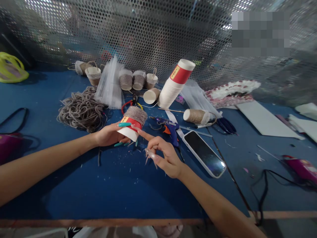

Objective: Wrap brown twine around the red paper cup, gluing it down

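A red and white paper cup (131,132) is tilted bottom-up, its closed end wrapped in grey-brown cord (136,114). My left hand (109,135) grips it from the left, its fingers wrapped round the cup. With the index finger stretched out, my right hand (165,156) reaches to the red side of the cup, its tip at or very near the surface. The other right fingers are loosely bent, and I see nothing held in them. A pile of the same cord (81,110) lies left of the cup. A blue glue gun (170,129) rests just right of it.
A leaning stack of paper cups (172,89) stands behind. Around it are cord-wrapped cups (126,81), white mesh (110,84) and scissors (127,106). A phone (204,153) and white boards (267,119) lie to the right. Perforated metal (148,36) borders the blue table (106,191).
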Demonstrator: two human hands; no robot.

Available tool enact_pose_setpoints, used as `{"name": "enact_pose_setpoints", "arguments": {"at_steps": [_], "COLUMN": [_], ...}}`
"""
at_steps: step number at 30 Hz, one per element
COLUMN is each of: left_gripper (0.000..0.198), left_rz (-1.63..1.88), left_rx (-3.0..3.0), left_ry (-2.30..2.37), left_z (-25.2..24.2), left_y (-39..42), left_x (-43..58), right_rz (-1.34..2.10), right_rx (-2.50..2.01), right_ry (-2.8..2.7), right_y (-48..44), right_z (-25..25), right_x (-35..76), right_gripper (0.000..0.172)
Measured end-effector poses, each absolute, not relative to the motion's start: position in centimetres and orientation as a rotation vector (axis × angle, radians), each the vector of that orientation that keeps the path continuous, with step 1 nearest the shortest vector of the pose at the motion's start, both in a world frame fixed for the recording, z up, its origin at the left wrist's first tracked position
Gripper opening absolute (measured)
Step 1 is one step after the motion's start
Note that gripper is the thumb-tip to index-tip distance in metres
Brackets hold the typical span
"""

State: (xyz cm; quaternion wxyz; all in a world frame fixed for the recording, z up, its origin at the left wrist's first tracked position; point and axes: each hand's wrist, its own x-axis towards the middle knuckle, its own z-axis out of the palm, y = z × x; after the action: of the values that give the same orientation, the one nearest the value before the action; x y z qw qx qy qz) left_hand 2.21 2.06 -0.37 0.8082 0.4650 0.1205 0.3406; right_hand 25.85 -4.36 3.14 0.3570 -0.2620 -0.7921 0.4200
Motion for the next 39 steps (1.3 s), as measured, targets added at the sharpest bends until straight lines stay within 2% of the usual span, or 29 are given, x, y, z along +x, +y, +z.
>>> {"name": "enact_pose_setpoints", "arguments": {"at_steps": [16,22,30,39], "left_gripper": [0.045,0.057,0.058,0.057], "left_rz": [0.619,0.557,0.523,0.494], "left_rx": [0.977,0.923,0.917,0.922], "left_ry": [0.299,0.265,0.248,0.239], "left_z": [0.4,0.9,0.8,0.8], "left_y": [1.7,1.8,1.7,1.8], "left_x": [1.6,1.7,1.7,1.7], "right_rz": [1.260,1.218,1.308,1.274], "right_rx": [-0.660,-0.591,-0.594,-0.545], "right_ry": [-1.878,-1.916,-1.933,-1.927], "right_y": [-4.2,-4.6,-4.6,-4.2], "right_z": [3.1,2.8,2.1,2.1], "right_x": [26.0,25.8,25.6,25.6], "right_gripper": [0.024,0.027,0.036,0.029]}}
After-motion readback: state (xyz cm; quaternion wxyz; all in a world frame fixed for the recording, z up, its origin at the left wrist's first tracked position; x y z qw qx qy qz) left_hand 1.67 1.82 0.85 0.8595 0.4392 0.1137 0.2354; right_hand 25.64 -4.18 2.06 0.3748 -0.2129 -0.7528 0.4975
